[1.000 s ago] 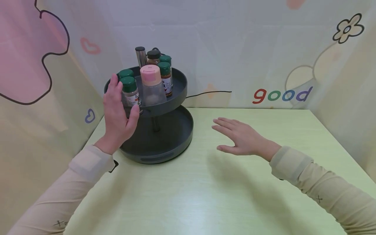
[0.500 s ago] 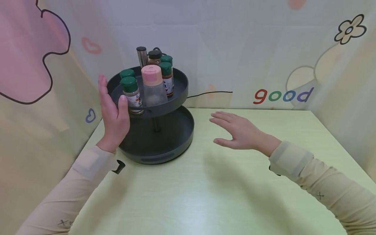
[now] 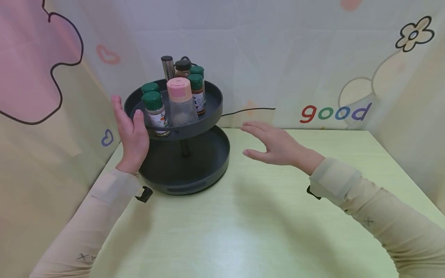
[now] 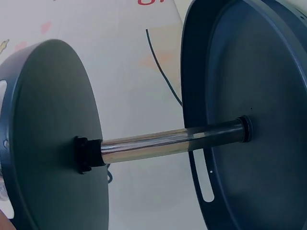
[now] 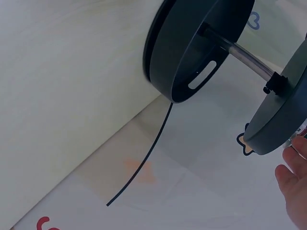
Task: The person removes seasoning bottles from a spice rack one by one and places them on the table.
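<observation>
A dark grey 2-tier rack [image 3: 208,112] is sitting at the tabletop's [image 3: 243,231] far-left corner, carrying 7 spice bottles [image 3: 179,101]. The left hand [image 3: 131,135], fingers straight, is touching its upper rim; the right hand [image 3: 274,146] is hovering nearby, fingers relaxed.

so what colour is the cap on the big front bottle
Pink cap, clearest in the head view.

Pale green table top [image 3: 243,224], smooth, with a soft glare patch near its front edge; enclosed on three sides by printed fabric panels. Rear panel [image 3: 278,58] whitish, creased, bearing the word "good" [image 3: 334,112] in coloured letters, a thin black line [image 3: 248,111], a small pink heart [image 3: 107,54]. Left panel [image 3: 41,116] beige, with a large pink shape [image 3: 31,50] outlined in black and a small blue heart [image 3: 107,137]. Right panel [image 3: 417,116] beige; outlined flower [image 3: 415,34] above. Lighting even, diffuse.
</observation>
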Action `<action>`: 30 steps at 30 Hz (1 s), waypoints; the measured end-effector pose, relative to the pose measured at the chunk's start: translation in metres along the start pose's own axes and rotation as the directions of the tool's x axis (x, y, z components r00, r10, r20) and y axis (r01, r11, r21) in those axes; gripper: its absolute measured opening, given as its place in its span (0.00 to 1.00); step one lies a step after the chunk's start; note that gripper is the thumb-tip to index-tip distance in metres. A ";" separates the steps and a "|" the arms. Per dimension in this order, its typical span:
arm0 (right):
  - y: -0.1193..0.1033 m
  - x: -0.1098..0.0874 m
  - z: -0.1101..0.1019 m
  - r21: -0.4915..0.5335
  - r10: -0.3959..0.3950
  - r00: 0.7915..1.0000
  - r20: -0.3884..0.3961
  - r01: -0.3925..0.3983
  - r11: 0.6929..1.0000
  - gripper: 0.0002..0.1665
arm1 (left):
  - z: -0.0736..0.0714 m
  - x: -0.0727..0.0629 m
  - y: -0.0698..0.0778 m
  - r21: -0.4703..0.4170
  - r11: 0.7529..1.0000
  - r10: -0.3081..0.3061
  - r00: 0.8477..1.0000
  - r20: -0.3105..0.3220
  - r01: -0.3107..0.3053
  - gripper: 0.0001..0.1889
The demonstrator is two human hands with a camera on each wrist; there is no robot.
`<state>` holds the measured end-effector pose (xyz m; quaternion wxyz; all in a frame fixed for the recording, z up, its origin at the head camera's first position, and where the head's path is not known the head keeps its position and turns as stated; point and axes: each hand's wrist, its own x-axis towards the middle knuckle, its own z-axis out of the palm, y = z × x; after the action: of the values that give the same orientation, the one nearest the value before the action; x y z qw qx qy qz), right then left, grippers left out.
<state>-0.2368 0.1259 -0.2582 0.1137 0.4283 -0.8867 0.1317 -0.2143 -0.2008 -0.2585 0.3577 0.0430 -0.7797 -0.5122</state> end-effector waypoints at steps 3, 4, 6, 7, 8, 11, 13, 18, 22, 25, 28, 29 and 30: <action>-0.002 0.006 -0.002 0.026 0.017 1.000 -0.006 -0.017 1.000 0.35 | 0.000 -0.001 0.004 -0.015 0.999 -0.048 0.999 0.004 0.048 0.31; -0.002 0.007 -0.002 0.035 0.025 1.000 -0.004 -0.025 0.999 0.35 | 0.001 0.000 0.004 -0.024 0.998 -0.060 0.998 0.004 0.060 0.31; -0.004 0.011 -0.003 0.054 0.042 0.999 -0.004 -0.042 0.998 0.36 | 0.002 0.000 0.001 -0.031 0.996 -0.086 0.996 0.010 0.086 0.32; -0.005 0.013 -0.004 0.063 0.050 0.999 -0.005 -0.050 0.997 0.36 | 0.003 0.001 -0.002 -0.031 0.995 -0.098 0.995 0.013 0.098 0.32; -0.006 0.015 -0.005 0.071 0.053 0.999 -0.007 -0.053 0.996 0.37 | 0.003 0.002 -0.005 -0.032 0.994 -0.107 0.994 0.014 0.108 0.32; -0.007 0.021 -0.006 0.093 0.066 0.998 -0.021 -0.064 0.994 0.37 | 0.006 0.005 -0.014 -0.027 0.992 -0.126 0.992 0.014 0.127 0.32; -0.007 0.026 -0.006 0.107 0.069 0.997 -0.039 -0.064 0.992 0.37 | 0.007 0.006 -0.018 -0.029 0.990 -0.136 0.991 0.010 0.136 0.32; -0.009 0.037 -0.008 0.153 0.080 0.993 -0.082 -0.067 0.986 0.36 | 0.008 0.007 -0.023 -0.050 0.986 -0.156 0.988 0.005 0.156 0.31; -0.011 0.044 -0.007 0.182 0.094 0.991 -0.092 -0.076 0.980 0.36 | 0.008 0.009 -0.027 -0.073 0.984 -0.162 0.987 0.003 0.162 0.31; -0.012 0.049 -0.006 0.194 0.103 0.990 -0.092 -0.084 0.978 0.36 | 0.009 0.009 -0.030 -0.080 0.983 -0.163 0.987 0.003 0.162 0.30; -0.012 0.053 -0.005 0.207 0.110 0.989 -0.096 -0.088 0.974 0.36 | 0.010 0.009 -0.031 -0.081 0.983 -0.166 0.986 0.011 0.166 0.30; -0.013 0.053 -0.004 0.213 0.110 0.989 -0.099 -0.087 0.973 0.36 | 0.010 0.009 -0.031 -0.080 0.983 -0.166 0.986 0.012 0.166 0.30; -0.013 0.054 -0.004 0.217 0.111 0.989 -0.103 -0.086 0.972 0.36 | 0.010 0.009 -0.031 -0.078 0.983 -0.167 0.986 0.015 0.168 0.30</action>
<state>-0.2590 0.0797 -0.2355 0.1114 0.3852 -0.8798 0.2553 -0.2361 -0.2113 -0.2820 0.3113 0.0921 -0.7541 -0.5710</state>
